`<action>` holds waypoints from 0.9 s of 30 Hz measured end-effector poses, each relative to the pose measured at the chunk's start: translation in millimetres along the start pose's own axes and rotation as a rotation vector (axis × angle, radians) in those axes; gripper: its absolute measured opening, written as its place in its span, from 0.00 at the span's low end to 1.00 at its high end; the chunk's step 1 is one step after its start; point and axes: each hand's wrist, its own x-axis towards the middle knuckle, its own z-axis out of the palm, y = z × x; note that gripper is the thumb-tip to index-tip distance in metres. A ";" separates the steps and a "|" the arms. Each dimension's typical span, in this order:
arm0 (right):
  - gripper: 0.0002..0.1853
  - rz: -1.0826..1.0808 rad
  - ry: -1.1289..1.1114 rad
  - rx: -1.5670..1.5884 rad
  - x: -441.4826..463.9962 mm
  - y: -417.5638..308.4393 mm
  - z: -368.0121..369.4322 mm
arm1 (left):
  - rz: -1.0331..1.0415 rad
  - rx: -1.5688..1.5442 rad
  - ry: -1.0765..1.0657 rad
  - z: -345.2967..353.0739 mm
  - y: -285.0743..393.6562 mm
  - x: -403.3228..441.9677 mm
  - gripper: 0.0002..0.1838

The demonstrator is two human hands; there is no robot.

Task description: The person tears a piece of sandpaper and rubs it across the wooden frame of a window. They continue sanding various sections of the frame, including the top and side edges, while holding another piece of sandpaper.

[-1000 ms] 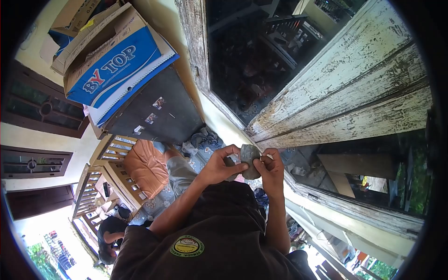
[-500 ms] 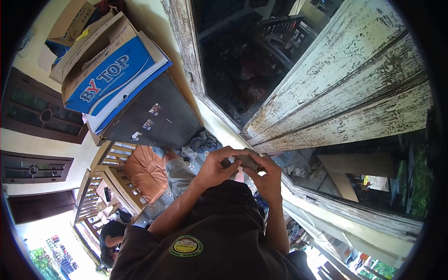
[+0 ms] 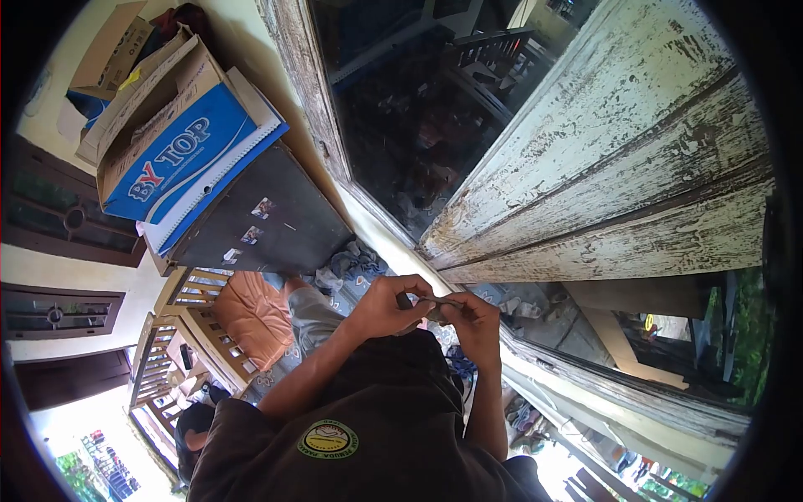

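Pinching with thumb and forefinger, the left hand [image 3: 381,308], to the right of the orange cushion [image 3: 251,320], grips a dark grey piece [image 3: 435,313] by its left side. Farther right of that cushion, the right hand [image 3: 477,326] has its thumb and fingers clamped on the piece's other side. Handling appears unfinished, the piece being held up between both hands, though what is left cannot be told.

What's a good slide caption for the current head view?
Left hand and right hand hold a dark grey piece between them, a peeling painted wooden panel at upper right.
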 end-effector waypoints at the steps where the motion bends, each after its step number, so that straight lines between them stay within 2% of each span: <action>1: 0.06 -0.042 -0.012 -0.032 0.6 -1.4 -0.4 | 0.056 -0.038 0.037 3.4 -0.5 2.3 0.08; 3: 0.06 -0.088 -0.014 -0.064 1.3 -6.4 -1.9 | 0.118 -0.073 0.065 5.8 1.6 6.0 0.07; 5: 0.06 -0.080 0.021 -0.291 1.4 -12.9 -3.4 | 0.114 0.050 0.042 3.6 6.3 7.6 0.06; 6: 0.06 -0.084 0.026 -0.294 2.4 -10.0 -4.0 | 0.120 0.049 0.040 1.2 8.4 8.2 0.06; 8: 0.05 -0.084 0.191 -0.103 5.6 -0.7 -4.8 | 0.159 0.265 0.072 -2.1 11.5 8.9 0.06; 12: 0.08 -0.220 0.336 -0.036 8.0 -2.9 4.2 | 0.206 0.256 0.085 3.0 6.1 12.5 0.08; 13: 0.08 -0.222 0.346 -0.029 8.7 -4.4 4.4 | 0.247 0.137 0.120 7.1 2.9 15.2 0.08; 14: 0.09 -0.242 0.340 0.100 8.8 -6.8 4.9 | 0.284 0.018 0.151 10.9 1.2 17.5 0.08; 15: 0.11 -0.261 0.335 0.231 8.4 -9.9 5.8 | 0.284 0.027 0.137 14.8 3.8 19.6 0.08; 17: 0.11 -0.214 0.290 0.252 7.7 -16.9 3.0 | 0.339 -0.091 0.274 24.7 9.1 22.7 0.06; 18: 0.11 -0.166 0.233 0.266 3.9 -17.1 -0.5 | 0.332 -0.082 0.250 28.6 8.8 22.0 0.06; 19: 0.08 -0.172 0.173 0.211 2.8 -7.2 -9.8 | 0.232 -0.112 0.221 31.9 7.7 22.1 0.06; 21: 0.07 -0.161 0.218 0.229 -1.8 -5.7 -15.0 | 0.071 -0.141 0.138 34.2 12.5 22.5 0.06; 24: 0.06 -0.170 0.244 0.207 -9.7 7.5 -25.0 | 0.151 -0.219 0.102 42.2 20.9 24.2 0.07; 26: 0.11 -0.238 0.196 0.084 -17.7 -8.9 -25.0 | 0.182 -0.210 0.043 40.8 20.3 24.3 0.06; 27: 0.12 -0.186 0.178 0.125 -21.5 -14.8 -23.2 | 0.217 -0.218 0.010 40.0 19.5 24.6 0.05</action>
